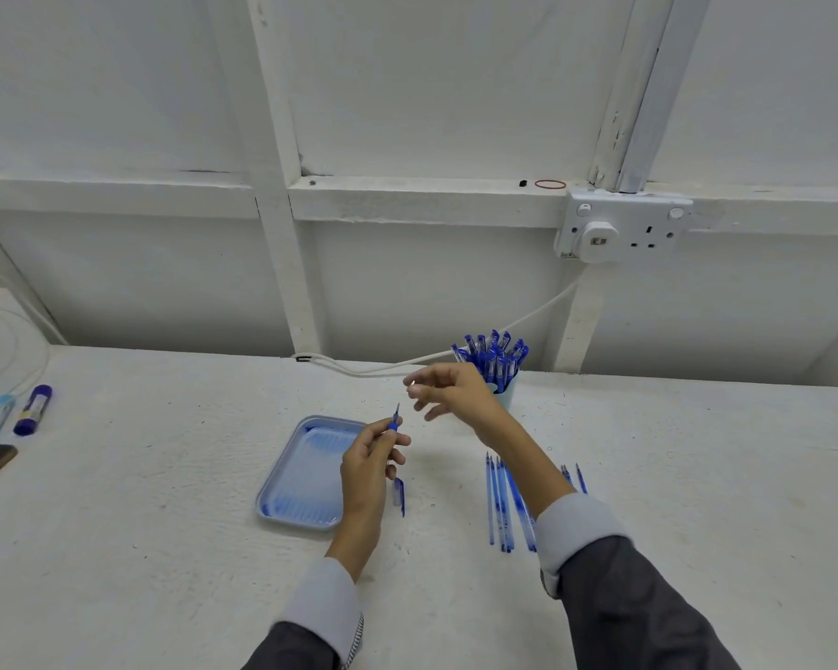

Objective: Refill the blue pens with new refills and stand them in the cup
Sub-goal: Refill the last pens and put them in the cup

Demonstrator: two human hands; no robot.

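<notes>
Head view: the left hand (372, 460) grips a blue pen (395, 421) upright beside the tray (306, 476) on the table (165, 524). The right hand (451, 391) hovers before the pen-filled cup (508, 401), fingertips nearly together; whether it is pinching anything, I cannot tell. Refills (497, 505) lie below its wrist.

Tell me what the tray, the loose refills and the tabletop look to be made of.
Tray: probably plastic, pale blue and glossy, with moulded ribs. Refills: thin clear plastic tubes, with blue ink showing through. Tabletop: rough matte white paint; what lies beneath it cannot be told.
</notes>
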